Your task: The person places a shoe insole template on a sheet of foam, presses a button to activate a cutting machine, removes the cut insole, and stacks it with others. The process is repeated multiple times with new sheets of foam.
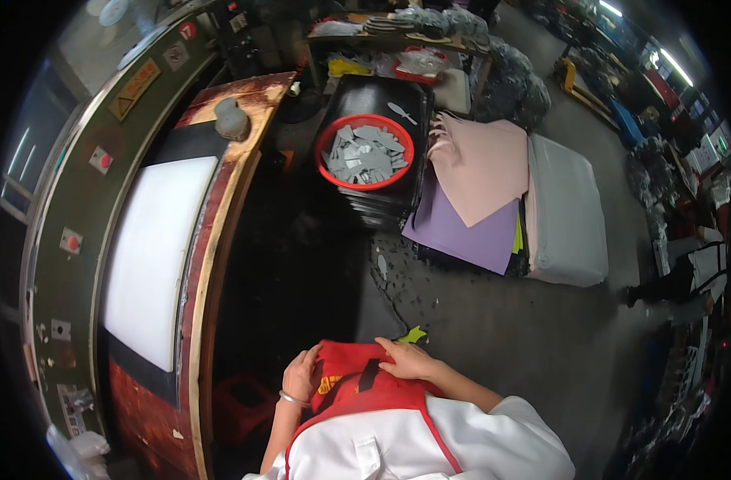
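Observation:
A red apron (357, 400) with yellow printing and dark patches hangs over the white clothing at the lower middle. My left hand (301, 374), with a bangle at its wrist, grips the apron's upper left side with bent fingers. At the opposite corner, my right hand (405, 358) pinches the cloth between thumb and fingers. The apron's upper edge is stretched between both hands. Just past my right hand, a lime-green scrap (414, 334) lies on the floor.
On the left, a worn wooden bench (213, 240) bears a white board (153, 256), beside a green machine panel (77, 208) with red buttons. Ahead stand a red basin (321, 164) of grey offcuts, pink sheets (485, 164) over purple sheets (461, 228), and a pale block (569, 212). A person (685, 272) is far right.

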A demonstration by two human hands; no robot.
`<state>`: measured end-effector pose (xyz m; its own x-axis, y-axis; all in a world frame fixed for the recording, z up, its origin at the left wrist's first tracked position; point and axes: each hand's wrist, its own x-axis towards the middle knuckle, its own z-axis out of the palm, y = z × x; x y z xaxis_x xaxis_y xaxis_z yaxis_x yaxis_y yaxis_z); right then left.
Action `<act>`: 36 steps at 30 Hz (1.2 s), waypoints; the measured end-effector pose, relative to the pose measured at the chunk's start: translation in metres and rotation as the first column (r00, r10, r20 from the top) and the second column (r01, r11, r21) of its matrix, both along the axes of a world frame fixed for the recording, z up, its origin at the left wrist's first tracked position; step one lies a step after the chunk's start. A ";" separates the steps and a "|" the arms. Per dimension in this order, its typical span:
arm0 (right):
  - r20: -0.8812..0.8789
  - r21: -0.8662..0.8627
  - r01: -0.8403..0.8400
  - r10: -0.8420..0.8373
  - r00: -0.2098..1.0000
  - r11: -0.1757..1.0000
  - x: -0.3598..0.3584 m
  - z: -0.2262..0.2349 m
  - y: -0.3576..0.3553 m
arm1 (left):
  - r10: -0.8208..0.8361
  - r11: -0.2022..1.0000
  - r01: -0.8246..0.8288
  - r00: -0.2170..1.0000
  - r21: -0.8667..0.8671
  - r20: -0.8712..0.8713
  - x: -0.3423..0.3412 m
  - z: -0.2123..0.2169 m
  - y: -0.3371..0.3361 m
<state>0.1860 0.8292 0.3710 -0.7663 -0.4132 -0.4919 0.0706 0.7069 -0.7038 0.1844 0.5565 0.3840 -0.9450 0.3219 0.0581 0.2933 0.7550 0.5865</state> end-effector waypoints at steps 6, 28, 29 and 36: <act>0.021 -0.047 0.077 -0.076 0.997 0.996 -0.020 -0.012 0.008 | -0.275 0.959 0.280 0.955 -0.035 0.109 -0.074 -0.010 0.036; -0.049 -0.018 0.552 -0.552 0.833 0.834 -0.203 0.008 0.031 | -0.486 0.838 0.544 0.785 0.051 -0.385 -0.448 0.004 0.094; -0.019 -0.085 0.570 -0.573 0.819 0.817 -0.198 0.002 0.031 | -0.619 0.755 0.654 0.730 0.034 -0.289 -0.447 -0.009 0.106; 0.356 -0.370 0.703 -0.606 0.711 0.607 -0.151 -0.042 0.029 | -0.795 0.448 0.777 0.120 0.442 0.595 -0.394 -0.096 0.156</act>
